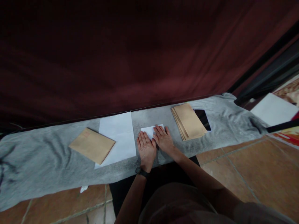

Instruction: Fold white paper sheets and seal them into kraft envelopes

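A small piece of white paper [149, 130], which looks folded, lies on the grey cloth in front of me. Flat on its left part rests my left hand [146, 149], fingers stretched out and a dark band on the wrist. My right hand [163, 140] presses on its right part with the fingers spread. Both palms face down and hide much of the paper. Left of my hands are larger white sheets [121, 133], with a brown envelope [92, 145] lying across their left side. To the right sits a fanned stack of brown envelopes [189, 121].
A dark phone [202, 119] lies partly under the envelope stack. The grey cloth [46, 155] covers a long narrow surface, backed by a dark red curtain [140, 56]. At far right is another white sheet [275, 109]. A white scrap [84, 188] is on the tiled floor [233, 174].
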### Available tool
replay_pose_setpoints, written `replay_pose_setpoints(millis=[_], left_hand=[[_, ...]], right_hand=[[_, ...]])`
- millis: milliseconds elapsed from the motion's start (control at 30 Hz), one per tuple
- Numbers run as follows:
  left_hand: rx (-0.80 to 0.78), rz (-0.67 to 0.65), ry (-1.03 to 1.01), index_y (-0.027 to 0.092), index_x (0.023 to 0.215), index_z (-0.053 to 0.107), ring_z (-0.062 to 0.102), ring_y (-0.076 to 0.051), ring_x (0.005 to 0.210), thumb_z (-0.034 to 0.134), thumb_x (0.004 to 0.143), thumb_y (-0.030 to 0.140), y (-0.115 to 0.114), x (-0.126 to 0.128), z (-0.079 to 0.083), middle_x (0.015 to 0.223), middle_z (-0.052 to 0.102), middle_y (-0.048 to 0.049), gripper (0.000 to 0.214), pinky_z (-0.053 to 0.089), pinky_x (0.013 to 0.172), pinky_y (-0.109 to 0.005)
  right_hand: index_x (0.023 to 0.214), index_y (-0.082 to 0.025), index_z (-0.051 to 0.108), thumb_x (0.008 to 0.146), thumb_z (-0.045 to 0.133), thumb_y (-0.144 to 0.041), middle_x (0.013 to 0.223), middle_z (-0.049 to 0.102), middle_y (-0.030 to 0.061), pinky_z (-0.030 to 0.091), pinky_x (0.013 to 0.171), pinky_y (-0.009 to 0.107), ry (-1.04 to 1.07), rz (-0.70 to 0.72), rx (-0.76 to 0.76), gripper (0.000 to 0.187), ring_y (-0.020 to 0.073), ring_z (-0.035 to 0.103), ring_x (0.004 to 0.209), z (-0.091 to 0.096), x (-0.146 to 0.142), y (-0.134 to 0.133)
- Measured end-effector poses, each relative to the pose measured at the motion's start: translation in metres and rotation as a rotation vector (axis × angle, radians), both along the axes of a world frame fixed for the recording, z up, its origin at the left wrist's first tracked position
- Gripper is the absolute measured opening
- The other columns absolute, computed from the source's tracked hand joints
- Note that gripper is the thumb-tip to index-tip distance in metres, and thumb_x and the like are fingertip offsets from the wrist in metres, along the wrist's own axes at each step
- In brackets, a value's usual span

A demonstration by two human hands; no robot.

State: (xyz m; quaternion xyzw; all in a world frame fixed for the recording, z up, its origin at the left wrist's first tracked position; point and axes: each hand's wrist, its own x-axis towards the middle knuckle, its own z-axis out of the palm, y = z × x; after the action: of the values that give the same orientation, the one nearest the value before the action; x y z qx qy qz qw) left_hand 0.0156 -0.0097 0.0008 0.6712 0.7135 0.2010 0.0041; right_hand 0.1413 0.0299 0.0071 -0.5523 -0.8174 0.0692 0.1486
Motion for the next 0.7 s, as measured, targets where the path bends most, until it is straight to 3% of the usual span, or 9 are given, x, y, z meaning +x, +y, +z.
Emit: replay_pose_setpoints(millis=[367, 567, 700], left_hand=[[0.014, -0.006, 0.045, -0.005, 0.154, 0.036, 0.028, -0.036, 0.155, 0.040, 0.102, 0.027, 0.000, -0.001, 0.003, 0.162, 0.033, -0.0285, 0.062, 0.028, 0.125, -0.056], [0.002, -0.016, 0.040, -0.006, 0.153, 0.038, 0.028, -0.036, 0.155, 0.036, 0.103, 0.027, 0.001, -0.002, 0.006, 0.161, 0.036, -0.0290, 0.059, 0.026, 0.126, -0.057], [0.001, -0.116, 0.013, -0.002, 0.155, 0.036, 0.025, -0.031, 0.157, 0.031, 0.105, 0.026, 0.006, 0.002, 0.011, 0.163, 0.036, -0.0239, 0.058, 0.025, 0.127, -0.054]], right_hand=[[0.154, -0.003, 0.043, 0.110, 0.034, -0.032, 0.161, 0.042, 0.0198, 0.020, 0.125, 0.052, 0.031, -0.135, 0.017, 0.053, 0.0295, 0.035, 0.152, -0.007, 0.004, -0.002], [0.155, -0.006, 0.043, 0.110, 0.033, -0.034, 0.158, 0.046, 0.0182, 0.021, 0.124, 0.052, 0.061, -0.189, 0.043, 0.054, 0.0298, 0.040, 0.149, -0.010, 0.005, -0.003], [0.155, -0.006, 0.042, 0.109, 0.033, -0.034, 0.160, 0.044, 0.0191, 0.020, 0.125, 0.053, 0.055, -0.185, 0.021, 0.055, 0.0301, 0.038, 0.150, -0.010, 0.005, -0.004]])
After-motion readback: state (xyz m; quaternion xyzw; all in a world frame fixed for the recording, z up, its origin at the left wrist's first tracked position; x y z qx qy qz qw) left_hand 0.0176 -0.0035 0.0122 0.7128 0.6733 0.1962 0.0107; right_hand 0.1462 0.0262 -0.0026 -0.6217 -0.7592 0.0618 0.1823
